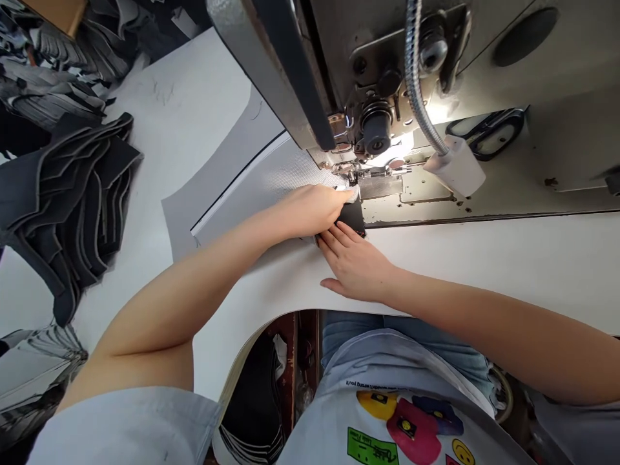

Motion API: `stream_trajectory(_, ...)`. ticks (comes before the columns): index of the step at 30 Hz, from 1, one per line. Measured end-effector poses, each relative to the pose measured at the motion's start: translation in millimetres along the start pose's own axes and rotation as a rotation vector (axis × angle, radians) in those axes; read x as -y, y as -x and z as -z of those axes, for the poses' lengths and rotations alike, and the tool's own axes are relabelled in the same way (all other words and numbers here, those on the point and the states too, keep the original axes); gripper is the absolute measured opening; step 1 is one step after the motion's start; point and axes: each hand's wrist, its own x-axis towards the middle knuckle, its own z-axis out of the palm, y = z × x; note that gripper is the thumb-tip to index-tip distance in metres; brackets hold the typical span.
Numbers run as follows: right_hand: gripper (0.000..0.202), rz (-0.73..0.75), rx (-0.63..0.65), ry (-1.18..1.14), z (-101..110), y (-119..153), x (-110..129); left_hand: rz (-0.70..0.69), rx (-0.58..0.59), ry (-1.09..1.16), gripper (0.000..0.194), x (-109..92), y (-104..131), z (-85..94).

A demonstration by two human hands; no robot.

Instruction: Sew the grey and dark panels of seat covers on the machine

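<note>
My left hand [317,210] is closed at the edge of a light grey fabric piece [285,171], its fingertips close to the presser foot [352,177] of a sewing machine [334,84]. My right hand [356,261] lies with fingers outstretched against a black fabric piece [354,216], just below and touching the left hand. The black piece sits in front of the needle plate, partly covered by my hands. The grey fabric has a white strip with a dark line along one side and spreads left over the table. My left fingertips' exact grip is partly hidden.
Dark cut pieces [72,194] are heaped on the white table [484,252] at left, with more bundles behind. Black-handled thread snips [498,132] lie on the machine bed beside a white lamp head [458,166]. More black pieces [256,400] rest below the curved table edge.
</note>
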Motion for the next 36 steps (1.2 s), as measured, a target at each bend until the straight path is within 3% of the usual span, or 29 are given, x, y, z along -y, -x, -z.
stream_trajectory(8, 0.074, -0.061, -0.035, 0.002, 0, -11, -2, 0.064, -0.238, -0.076, 0.05, -15, -2, -27.0)
stream_trajectory(13, 0.07, -0.081, -0.114, 0.021, -4, 2, -3, -0.112, -0.39, -0.137, 0.038, 6, 11, -39.0)
stream_trajectory(16, 0.068, -0.071, -0.102, 0.041, -2, 7, -3, -0.231, -0.462, -0.146, 0.043, 24, 23, -47.0)
stream_trajectory(21, 0.067, -0.07, -0.068, 0.045, 5, 7, -2, -0.25, -0.435, -0.24, 0.054, 45, 27, -54.1)
stream_trajectory(28, 0.065, -0.078, -0.026, 0.059, 10, 6, 4, -0.28, -0.357, -0.247, 0.055, 57, 6, -48.8)
stream_trajectory(32, 0.065, -0.073, -0.004, 0.075, 8, 5, 5, -0.265, -0.36, -0.079, 0.055, 50, -2, -46.0)
stream_trajectory(36, 0.067, -0.081, 0.019, 0.109, 6, 3, 6, -0.219, -0.28, -0.051, 0.045, 26, 1, -36.9)
